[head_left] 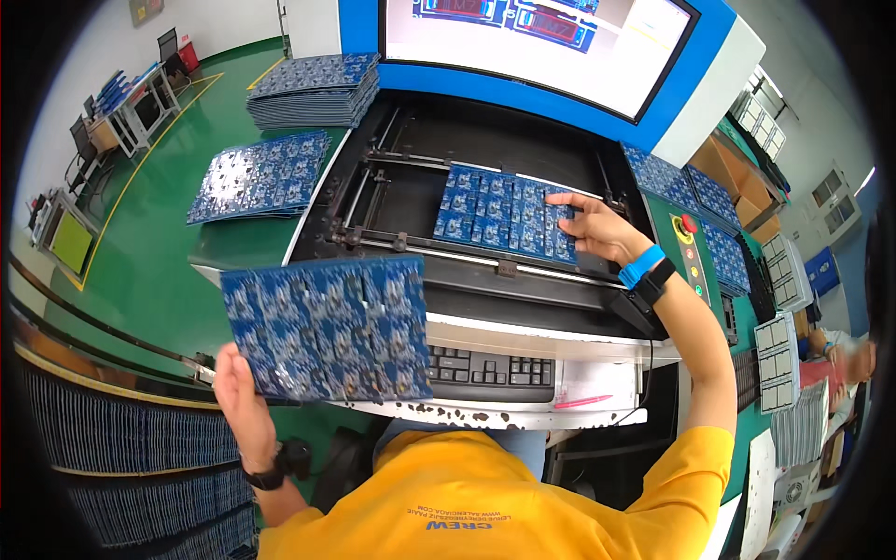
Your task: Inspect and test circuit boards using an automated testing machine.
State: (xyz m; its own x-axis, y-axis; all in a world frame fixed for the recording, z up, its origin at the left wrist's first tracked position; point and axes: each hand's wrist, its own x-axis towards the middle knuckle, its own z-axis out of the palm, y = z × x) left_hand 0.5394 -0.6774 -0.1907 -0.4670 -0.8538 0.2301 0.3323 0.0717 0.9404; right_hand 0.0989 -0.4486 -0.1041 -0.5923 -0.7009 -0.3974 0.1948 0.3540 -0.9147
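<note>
One left hand, one right hand, one held board and one touched board were in view. There were two board piles at upper left, one screen, one keyboard and one pen.

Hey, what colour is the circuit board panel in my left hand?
The panel is blue with silvery-grey patches, best seen in the head view.

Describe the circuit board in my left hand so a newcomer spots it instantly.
Below the big screen and black machine bed is the keyboard. Left of it, your left hand holds the blue circuit board, the only board held up in the air.
</note>
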